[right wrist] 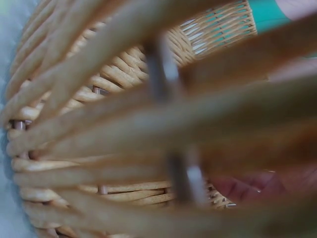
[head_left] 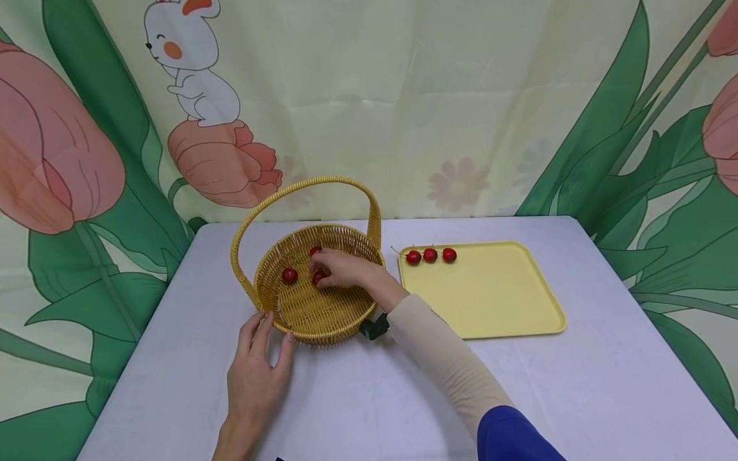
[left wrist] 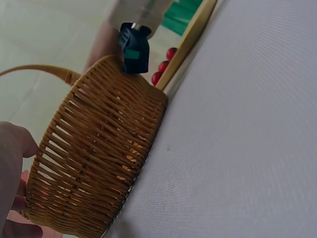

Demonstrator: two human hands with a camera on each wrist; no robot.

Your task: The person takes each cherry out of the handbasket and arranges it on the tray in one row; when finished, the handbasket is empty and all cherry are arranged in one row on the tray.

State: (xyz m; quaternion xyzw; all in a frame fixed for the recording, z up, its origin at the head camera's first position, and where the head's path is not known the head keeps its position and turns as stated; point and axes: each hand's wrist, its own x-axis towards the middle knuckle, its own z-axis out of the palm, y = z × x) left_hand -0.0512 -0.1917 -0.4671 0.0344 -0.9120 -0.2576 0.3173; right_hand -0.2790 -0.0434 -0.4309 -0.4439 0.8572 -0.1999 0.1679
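Observation:
A round wicker basket with a tall arched handle stands left of centre on the table. Inside lie dark red cherries, one on its left side and one toward the back. My right hand reaches over the basket's right rim and pinches another cherry close above the woven floor. The front-left rim is where my left hand touches the basket, its thumb and fingers spread along the edge. In the left wrist view, the fingertips appear beside the basket wall.
To the right lies a yellow rectangular tray. Three cherries sit in a row at its back-left corner, stems showing. A dark device on the right wrist is beside the basket's rim. Behind the table hangs a printed curtain.

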